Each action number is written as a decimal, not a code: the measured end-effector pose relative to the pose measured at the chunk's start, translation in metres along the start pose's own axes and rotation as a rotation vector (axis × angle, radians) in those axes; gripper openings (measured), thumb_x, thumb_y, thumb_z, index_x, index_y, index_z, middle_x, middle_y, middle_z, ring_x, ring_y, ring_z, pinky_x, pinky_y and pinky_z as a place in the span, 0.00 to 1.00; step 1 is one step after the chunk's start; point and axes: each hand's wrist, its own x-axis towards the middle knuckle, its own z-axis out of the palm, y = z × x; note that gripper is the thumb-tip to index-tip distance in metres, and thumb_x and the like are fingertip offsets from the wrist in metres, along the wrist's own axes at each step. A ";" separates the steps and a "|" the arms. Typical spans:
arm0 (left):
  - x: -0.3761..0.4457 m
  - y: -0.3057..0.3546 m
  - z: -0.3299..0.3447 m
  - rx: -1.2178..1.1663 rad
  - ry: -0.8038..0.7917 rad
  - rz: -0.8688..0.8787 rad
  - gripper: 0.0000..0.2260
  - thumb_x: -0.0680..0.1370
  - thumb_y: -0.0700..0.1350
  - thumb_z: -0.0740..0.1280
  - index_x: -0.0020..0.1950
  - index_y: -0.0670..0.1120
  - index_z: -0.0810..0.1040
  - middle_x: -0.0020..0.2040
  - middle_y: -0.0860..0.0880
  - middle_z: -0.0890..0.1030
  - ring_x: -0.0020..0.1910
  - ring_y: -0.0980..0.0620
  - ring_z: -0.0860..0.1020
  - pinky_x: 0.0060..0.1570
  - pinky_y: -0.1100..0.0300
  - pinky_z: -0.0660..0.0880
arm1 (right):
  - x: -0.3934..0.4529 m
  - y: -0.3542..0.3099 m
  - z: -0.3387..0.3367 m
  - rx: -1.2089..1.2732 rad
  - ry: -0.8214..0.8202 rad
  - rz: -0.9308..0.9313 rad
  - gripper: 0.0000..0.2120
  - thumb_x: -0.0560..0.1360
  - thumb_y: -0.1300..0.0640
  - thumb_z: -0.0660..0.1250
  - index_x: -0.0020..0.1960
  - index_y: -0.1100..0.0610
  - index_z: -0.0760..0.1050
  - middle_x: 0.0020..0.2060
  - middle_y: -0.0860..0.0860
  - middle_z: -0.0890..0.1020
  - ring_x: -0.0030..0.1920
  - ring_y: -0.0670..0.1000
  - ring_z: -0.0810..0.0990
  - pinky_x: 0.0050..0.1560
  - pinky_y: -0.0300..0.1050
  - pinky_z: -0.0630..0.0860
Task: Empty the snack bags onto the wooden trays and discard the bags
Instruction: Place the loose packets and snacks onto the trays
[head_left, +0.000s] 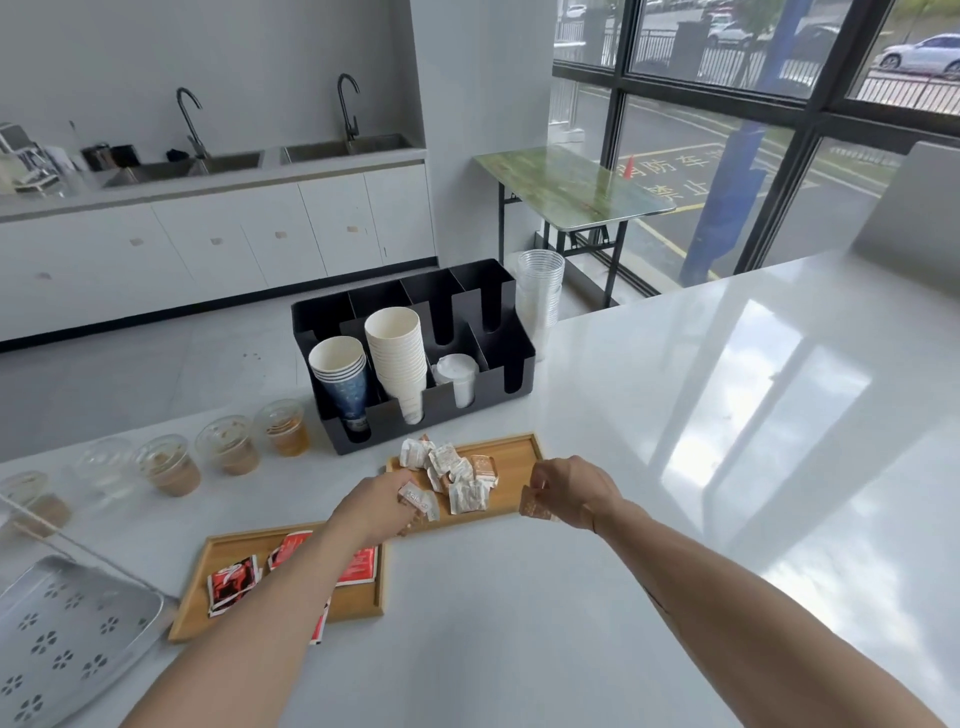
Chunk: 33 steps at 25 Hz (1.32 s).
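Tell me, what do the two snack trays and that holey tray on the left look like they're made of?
The far tray and the near tray look like light wood, perhaps bamboo: warm tan, faint grain, matte finish. The perforated tray looks like metal, probably stainless steel or aluminium: silvery grey, a soft sheen, punched flower-shaped holes.
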 end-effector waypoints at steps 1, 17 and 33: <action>0.009 0.004 -0.001 0.016 -0.001 0.009 0.08 0.74 0.43 0.65 0.50 0.54 0.77 0.49 0.49 0.81 0.46 0.50 0.79 0.45 0.55 0.77 | 0.010 0.005 -0.001 0.002 -0.003 0.006 0.11 0.76 0.50 0.60 0.54 0.49 0.78 0.49 0.52 0.83 0.47 0.56 0.81 0.40 0.43 0.70; 0.130 -0.024 0.037 0.105 -0.096 -0.102 0.22 0.76 0.38 0.62 0.69 0.50 0.73 0.63 0.45 0.77 0.58 0.44 0.76 0.53 0.53 0.76 | 0.155 0.023 0.060 -0.170 -0.189 -0.059 0.10 0.77 0.53 0.64 0.57 0.48 0.79 0.53 0.50 0.83 0.53 0.55 0.81 0.44 0.44 0.74; 0.083 -0.025 0.060 0.137 0.223 -0.164 0.16 0.78 0.50 0.63 0.66 0.51 0.71 0.65 0.48 0.72 0.64 0.45 0.72 0.61 0.46 0.71 | 0.110 0.012 0.059 -0.240 -0.038 -0.085 0.16 0.78 0.51 0.60 0.65 0.50 0.73 0.62 0.52 0.77 0.63 0.56 0.74 0.57 0.51 0.71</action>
